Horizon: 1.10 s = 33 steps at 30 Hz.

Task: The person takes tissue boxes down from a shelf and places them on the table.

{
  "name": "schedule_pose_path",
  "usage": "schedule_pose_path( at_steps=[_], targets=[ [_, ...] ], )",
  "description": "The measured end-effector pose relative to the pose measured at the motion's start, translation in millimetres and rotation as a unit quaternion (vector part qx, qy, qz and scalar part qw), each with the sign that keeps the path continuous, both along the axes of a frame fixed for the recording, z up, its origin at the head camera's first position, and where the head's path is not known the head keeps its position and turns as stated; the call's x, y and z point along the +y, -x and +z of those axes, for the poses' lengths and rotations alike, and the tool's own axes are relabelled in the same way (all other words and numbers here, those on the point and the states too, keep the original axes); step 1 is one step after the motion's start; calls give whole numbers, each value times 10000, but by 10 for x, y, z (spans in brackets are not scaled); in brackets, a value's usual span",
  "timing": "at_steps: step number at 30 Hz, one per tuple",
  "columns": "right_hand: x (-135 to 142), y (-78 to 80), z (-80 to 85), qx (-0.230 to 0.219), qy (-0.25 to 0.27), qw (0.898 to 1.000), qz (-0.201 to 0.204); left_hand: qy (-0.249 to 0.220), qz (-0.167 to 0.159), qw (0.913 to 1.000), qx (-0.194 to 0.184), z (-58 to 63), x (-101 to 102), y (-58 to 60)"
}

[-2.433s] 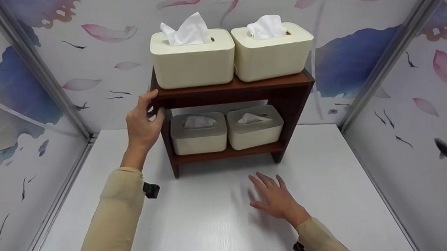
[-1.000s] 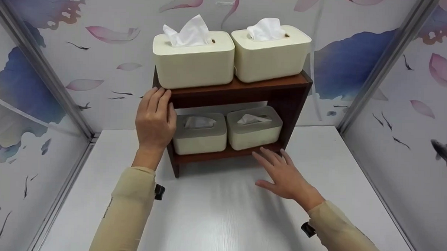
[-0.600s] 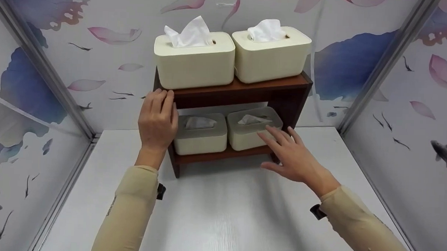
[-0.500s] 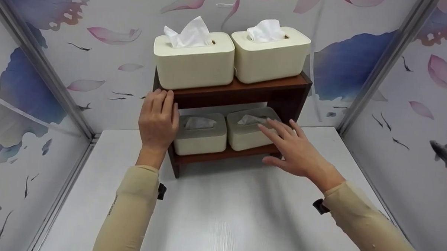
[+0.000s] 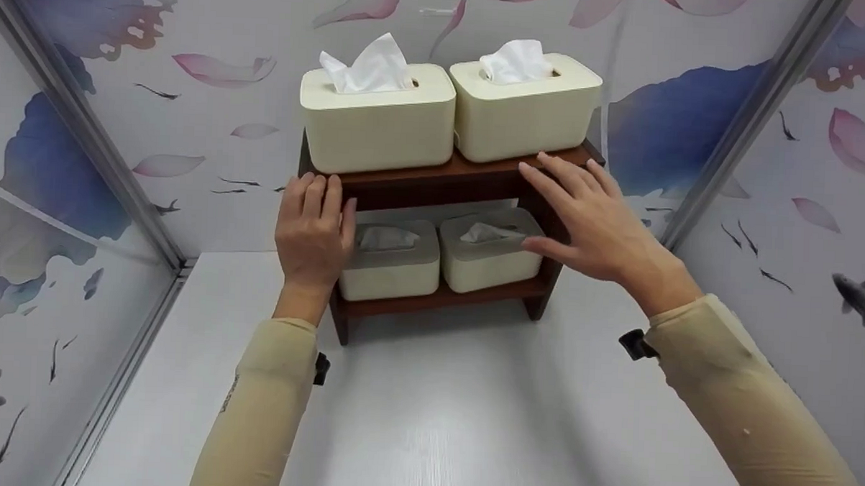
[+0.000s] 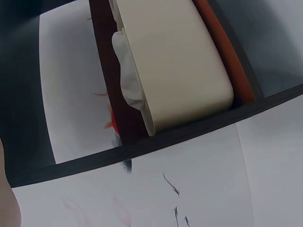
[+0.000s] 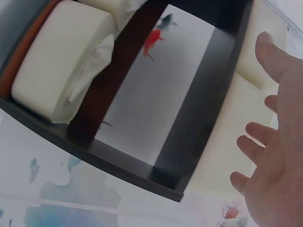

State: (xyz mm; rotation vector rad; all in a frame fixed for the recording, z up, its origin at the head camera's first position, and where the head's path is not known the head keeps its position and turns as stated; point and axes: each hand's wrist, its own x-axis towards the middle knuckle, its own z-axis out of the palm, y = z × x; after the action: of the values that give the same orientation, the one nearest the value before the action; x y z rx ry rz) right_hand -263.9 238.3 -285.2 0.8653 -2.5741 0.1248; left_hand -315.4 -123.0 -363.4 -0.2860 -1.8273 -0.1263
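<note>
One reddish-brown shelf (image 5: 435, 180) with a smooth, wood-look finish stands upright in the upper middle of the head frame, its two level boards joined by flat side panels. It carries four tissue boxes, all cream, smooth and plastic-looking, with rounded corners and slotted tops. Two sit side by side on the top board, the upper left box (image 5: 378, 137) and the upper right box (image 5: 526, 124); two more are on the lower board, the lower left box (image 5: 392, 277) and the lower right box (image 5: 492, 272). Each has one soft, crumpled white tissue (image 5: 372, 68) at its slot.

The shelf lies between and just beyond the two hands. Left of centre, the left hand (image 5: 310, 235) is laid at the shelf's upper left corner, fingers fairly straight and close together, tips at the front edge. Right of centre, the right hand (image 5: 591, 220) has its fingers spread and thumb held apart, before the shelf's right end; from this angle I cannot tell whether its fingertips touch the wood.

Two beige, creased sleeves (image 5: 750, 409) cover the forearms. The white, faintly streaked table (image 5: 427, 408) shines at lower centre, and the back wall (image 5: 261, 215) is printed with pink petals and blue washes.
</note>
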Motion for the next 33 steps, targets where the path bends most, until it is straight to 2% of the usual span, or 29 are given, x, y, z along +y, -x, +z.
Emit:
schedule_pose_path(
  at_steps=[10,20,26,33],
  targets=[
    [-31,67,293,-164,-49,9990,-408,-156,113,9997,-117,23,62,3],
    [-121,241,646,-468,-145,9956,-799,-60,363,9989,-299,-17,85,18],
    [-203,394,817,-652,-71,9938,-895,-100,450,9985,-283,-27,108,10],
    [-286,584,937,-951,-140,9897,-1061,-35,502,9984,-275,-61,129,27]
  ],
)
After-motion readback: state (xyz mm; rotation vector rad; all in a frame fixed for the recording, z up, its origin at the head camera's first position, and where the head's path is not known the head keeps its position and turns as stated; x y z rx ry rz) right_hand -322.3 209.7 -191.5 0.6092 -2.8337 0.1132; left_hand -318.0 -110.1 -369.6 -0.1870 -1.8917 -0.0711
